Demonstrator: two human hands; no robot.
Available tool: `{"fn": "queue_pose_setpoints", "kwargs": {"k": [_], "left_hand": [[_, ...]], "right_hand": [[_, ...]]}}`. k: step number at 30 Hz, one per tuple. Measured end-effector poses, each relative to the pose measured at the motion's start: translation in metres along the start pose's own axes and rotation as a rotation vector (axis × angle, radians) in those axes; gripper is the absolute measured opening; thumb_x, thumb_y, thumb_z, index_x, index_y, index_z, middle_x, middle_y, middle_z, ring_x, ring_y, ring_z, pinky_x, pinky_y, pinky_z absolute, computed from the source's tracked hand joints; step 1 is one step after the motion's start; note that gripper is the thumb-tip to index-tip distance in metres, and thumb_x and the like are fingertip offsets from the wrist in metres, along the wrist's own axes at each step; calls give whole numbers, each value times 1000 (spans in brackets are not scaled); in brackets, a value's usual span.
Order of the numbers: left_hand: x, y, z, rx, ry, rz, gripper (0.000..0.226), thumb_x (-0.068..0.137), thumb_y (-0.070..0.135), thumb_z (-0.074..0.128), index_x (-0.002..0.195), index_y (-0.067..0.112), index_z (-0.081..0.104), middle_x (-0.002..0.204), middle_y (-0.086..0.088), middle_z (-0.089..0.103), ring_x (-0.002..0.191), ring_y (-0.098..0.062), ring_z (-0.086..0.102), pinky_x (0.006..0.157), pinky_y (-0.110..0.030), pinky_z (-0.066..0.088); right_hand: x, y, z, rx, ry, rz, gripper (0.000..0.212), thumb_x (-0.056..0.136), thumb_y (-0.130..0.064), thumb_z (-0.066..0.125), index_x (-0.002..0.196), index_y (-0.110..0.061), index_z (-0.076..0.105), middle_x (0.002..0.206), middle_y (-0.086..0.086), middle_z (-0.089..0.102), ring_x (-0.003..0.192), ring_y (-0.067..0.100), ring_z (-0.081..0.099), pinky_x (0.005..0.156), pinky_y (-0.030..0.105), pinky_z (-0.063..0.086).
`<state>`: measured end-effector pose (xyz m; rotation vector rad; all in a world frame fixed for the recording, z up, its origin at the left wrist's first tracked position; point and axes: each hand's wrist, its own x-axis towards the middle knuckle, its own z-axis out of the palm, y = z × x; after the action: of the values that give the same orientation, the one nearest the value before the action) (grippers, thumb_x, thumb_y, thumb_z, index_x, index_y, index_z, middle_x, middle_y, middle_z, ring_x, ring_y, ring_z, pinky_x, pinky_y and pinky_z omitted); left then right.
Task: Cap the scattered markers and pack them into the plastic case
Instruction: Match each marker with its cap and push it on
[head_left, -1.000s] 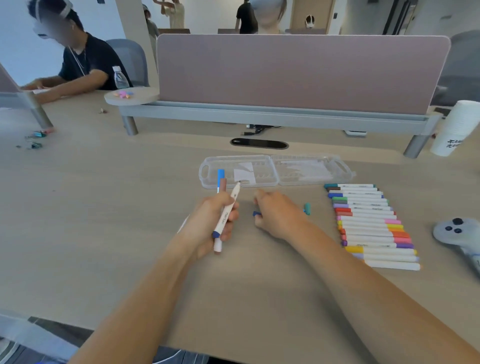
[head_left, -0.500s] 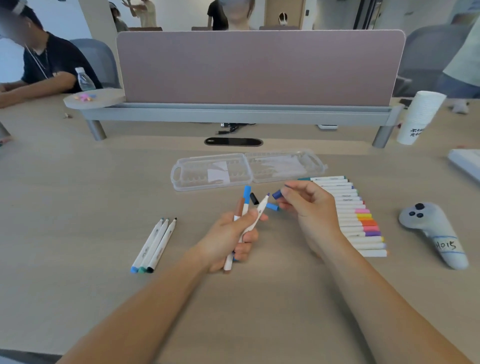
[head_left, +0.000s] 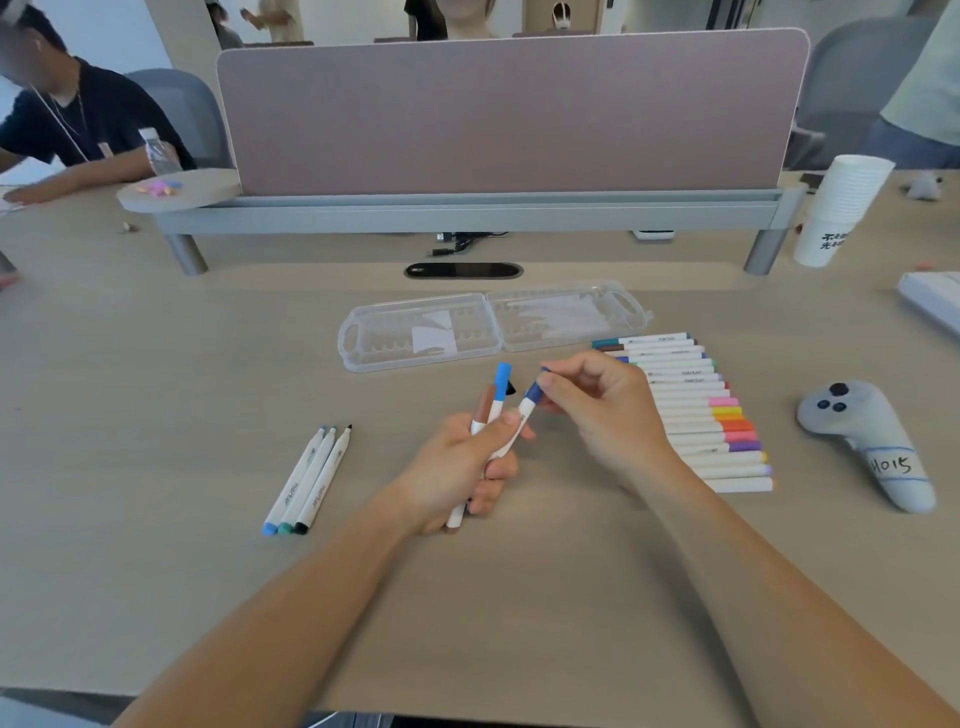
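Observation:
My left hand (head_left: 460, 465) grips a bundle of white markers (head_left: 491, 415) upright above the table: one with a light blue cap, one with a brown cap, and one whose tip points right. My right hand (head_left: 605, 410) pinches a dark blue cap (head_left: 531, 392) that sits on the tip of that marker. The clear plastic case (head_left: 493, 327) lies open and flat just beyond my hands. Three uncapped markers (head_left: 309, 478) lie side by side to the left. A row of several capped markers (head_left: 701, 415) lies to the right, partly hidden by my right hand.
A grey hand controller (head_left: 867, 441) lies at the right. A stack of paper cups (head_left: 841, 208) stands at the back right by the desk divider (head_left: 509, 114). A person sits at the far left. A small black cap (head_left: 511, 387) lies behind the held markers.
My right hand has brought the dark blue cap onto the tip of the marker held in my left hand. The camera has moved closer and tilted slightly.

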<state>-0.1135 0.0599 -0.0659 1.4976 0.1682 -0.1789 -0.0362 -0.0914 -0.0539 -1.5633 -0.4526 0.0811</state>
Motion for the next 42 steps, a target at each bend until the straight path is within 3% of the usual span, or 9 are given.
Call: {"fn": "queue_pose_setpoints", "kwargs": {"k": [6, 10, 16, 21, 25, 28, 32, 37, 42], "left_hand": [[-4, 1, 9, 34, 60, 63, 32, 99, 41, 48, 86, 13, 52, 52, 0, 32, 37, -13, 25, 41, -19, 24], [-6, 8, 30, 134, 65, 137, 41, 99, 34, 53, 58, 32, 61, 48, -4, 33, 35, -17, 31, 42, -24, 29], [-5, -9, 76, 705, -53, 415, 11, 96, 34, 55, 87, 27, 58, 65, 1, 57, 60, -18, 49, 57, -32, 41], [1, -15, 121, 990, 5, 670, 15, 86, 28, 49, 77, 21, 60, 72, -3, 60, 76, -22, 52, 68, -25, 35], [10, -33, 141, 1022, 104, 747, 35, 83, 42, 60, 105, 15, 55, 102, -4, 56, 102, -22, 47, 84, -24, 36], [15, -41, 140, 1056, 138, 931, 58, 75, 48, 64, 120, 18, 45, 117, -3, 53, 111, -22, 46, 95, -28, 39], [22, -46, 136, 1222, 136, 676, 84, 74, 69, 50, 141, 21, 31, 141, -3, 32, 132, -23, 26, 107, -39, 30], [37, -47, 140, 1251, 125, 625, 83, 77, 69, 49, 139, 23, 16, 143, -9, 21, 134, -26, 20, 111, -42, 26], [49, -42, 142, 1165, 51, 704, 78, 72, 59, 47, 133, 28, 10, 142, -12, 23, 136, -31, 19, 112, -45, 25]], "right_hand": [[-8, -12, 2, -80, -49, -99, 12, 91, -6, 65, 86, -15, 69, 76, -8, 73, 76, 4, 69, 71, 15, 53], [-24, -21, -7, -146, -63, -167, 15, 94, -16, 64, 92, -29, 73, 84, -5, 75, 80, 15, 70, 77, 36, 58], [-62, -25, -67, -117, -150, -109, 37, 92, -8, 65, 123, -27, 63, 94, 3, 70, 73, 30, 73, 59, 36, 54], [-93, -18, -118, -297, -189, -132, 12, 78, -19, 80, 87, -23, 74, 89, 2, 73, 85, 22, 70, 74, 33, 54], [-107, -4, -152, -386, -81, -127, 24, 71, -50, 81, 83, -31, 74, 85, 2, 71, 79, 26, 63, 74, 41, 50], [-107, 8, -175, -387, -32, -54, 13, 76, -39, 79, 82, -28, 74, 80, 2, 71, 69, 19, 60, 69, 34, 45], [-101, 22, -177, -621, -48, -124, 18, 80, -13, 79, 88, -26, 70, 86, -18, 69, 80, 2, 63, 74, 16, 45], [-93, 34, -171, -923, 107, -197, 18, 80, -40, 76, 95, -33, 72, 104, -17, 60, 102, 11, 48, 90, 29, 37], [-76, 26, -143, -475, 193, 73, 27, 98, -42, 52, 115, -26, 65, 113, -12, 63, 109, 5, 56, 90, 22, 44]]}}
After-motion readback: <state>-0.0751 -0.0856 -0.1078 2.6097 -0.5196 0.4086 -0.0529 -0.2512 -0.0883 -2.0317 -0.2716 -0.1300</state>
